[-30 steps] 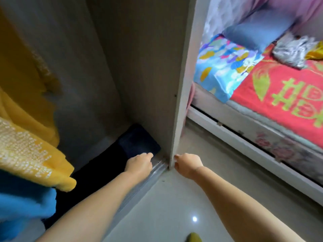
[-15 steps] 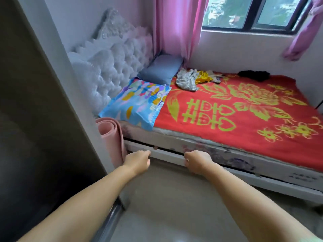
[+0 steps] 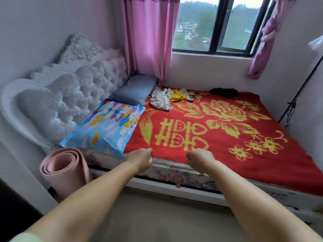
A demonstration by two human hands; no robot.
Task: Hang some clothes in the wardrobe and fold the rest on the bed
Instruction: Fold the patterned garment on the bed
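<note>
A bed (image 3: 218,173) with a red and gold blanket fills the view. At its far side lie a crumpled pale patterned garment (image 3: 160,101), a yellow garment (image 3: 177,97) next to it, and a black garment (image 3: 224,92) under the window. My left hand (image 3: 140,159) and my right hand (image 3: 199,158) hover over the bed's near edge, both curled into loose fists with nothing in them. The wardrobe shows only as a dark sliver (image 3: 10,203) at the lower left.
A colourful pillow (image 3: 104,126) and a blue pillow (image 3: 135,89) lie against the tufted white headboard (image 3: 57,100). A rolled pink mat (image 3: 65,170) stands beside the bed. Pink curtains (image 3: 148,37) flank the window. A thin black stand (image 3: 295,100) leans at the right wall.
My view swung from the wardrobe's inside to the bed and came closer. Both hands stayed closed and now sit over the bed's near edge.
</note>
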